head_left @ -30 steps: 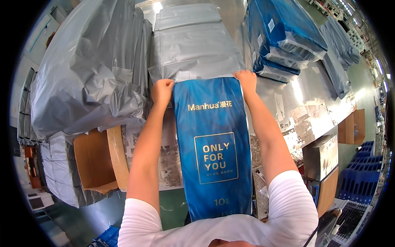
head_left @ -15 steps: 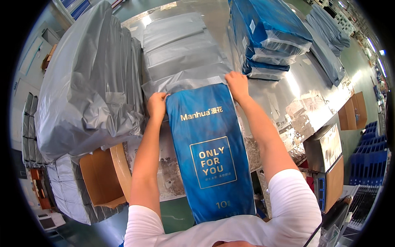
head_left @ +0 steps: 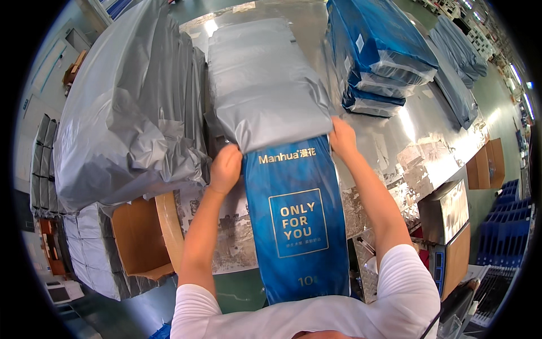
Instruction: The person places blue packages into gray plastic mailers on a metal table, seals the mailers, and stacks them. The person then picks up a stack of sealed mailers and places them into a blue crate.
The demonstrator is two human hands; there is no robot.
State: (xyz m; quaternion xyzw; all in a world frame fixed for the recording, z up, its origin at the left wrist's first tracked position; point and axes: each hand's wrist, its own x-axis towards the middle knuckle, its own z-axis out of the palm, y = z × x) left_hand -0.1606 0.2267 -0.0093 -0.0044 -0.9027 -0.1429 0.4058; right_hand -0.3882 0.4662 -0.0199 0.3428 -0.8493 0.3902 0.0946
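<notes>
A long blue plastic-wrapped package (head_left: 265, 231) with gold print extends from the table toward my body. Its far end is inside a grey plastic bag (head_left: 262, 73), which lies on the table with its mouth facing me. My left hand (head_left: 226, 166) is closed on the left corner of the bag's mouth, beside the package. At the right corner, my right hand (head_left: 342, 137) grips the bag's edge with curled fingers. How much of the package is within the bag is hidden by the grey plastic.
Folded grey bags (head_left: 130, 107) are heaped at the left. Blue packages (head_left: 384, 42) are stacked at the far right of the metal table (head_left: 389, 133). An open carton (head_left: 141, 237) stands at the near left, and a metal box (head_left: 446, 206) at the near right.
The bag's mouth has come toward me over the package's far end, covering it up to the print. Both hands have moved nearer with it, and the bag looks fuller.
</notes>
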